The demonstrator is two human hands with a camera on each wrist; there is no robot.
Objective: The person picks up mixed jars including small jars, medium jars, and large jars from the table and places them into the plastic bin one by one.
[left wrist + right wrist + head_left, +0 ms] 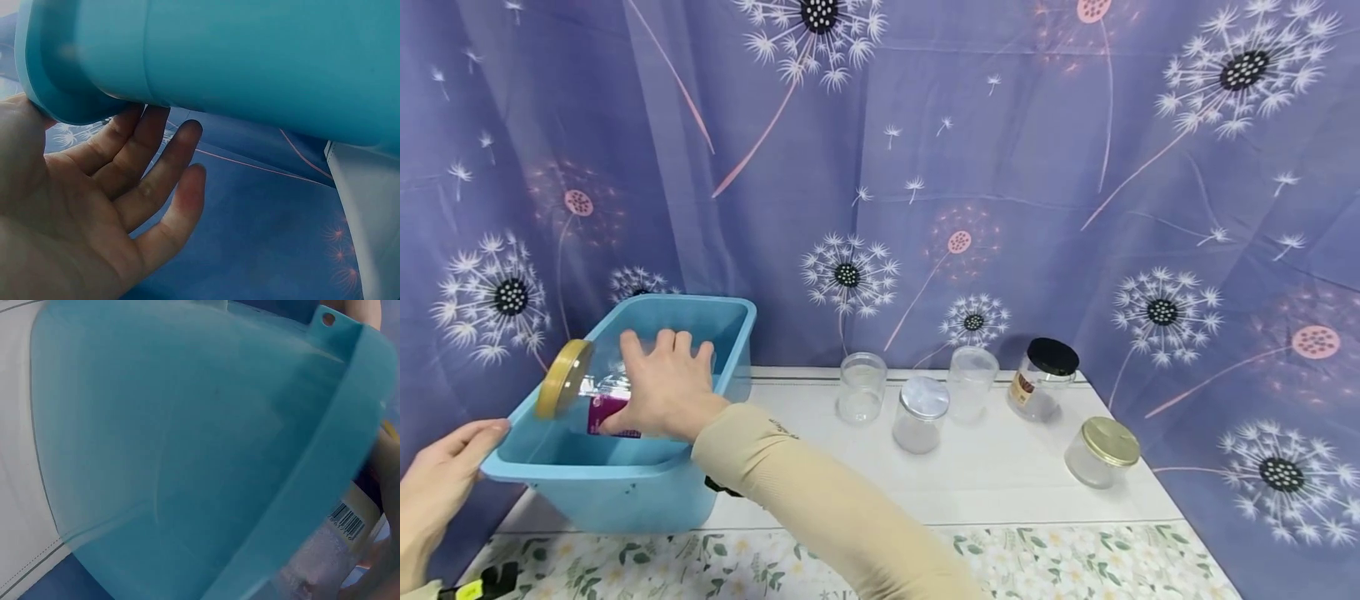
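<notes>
A blue plastic tub (625,483) stands at the table's left end, its wall filling the right wrist view (187,456). My right hand (662,392) reaches into it and grips a clear jar (602,396) with a gold lid (562,377) and a purple label, held on its side over the tub. Part of the jar's barcode label (347,520) shows past the rim. My left hand (441,479) is open at the tub's near-left corner, palm against the rim (56,94), fingers (156,169) straight under it.
Several jars stand on the white table (1000,483): two clear lidless ones (861,387) (972,382), one with a silver lid (921,414), one with a black lid (1043,379), one with a gold lid (1102,452). A dandelion-print curtain hangs behind. A floral cloth covers the near edge.
</notes>
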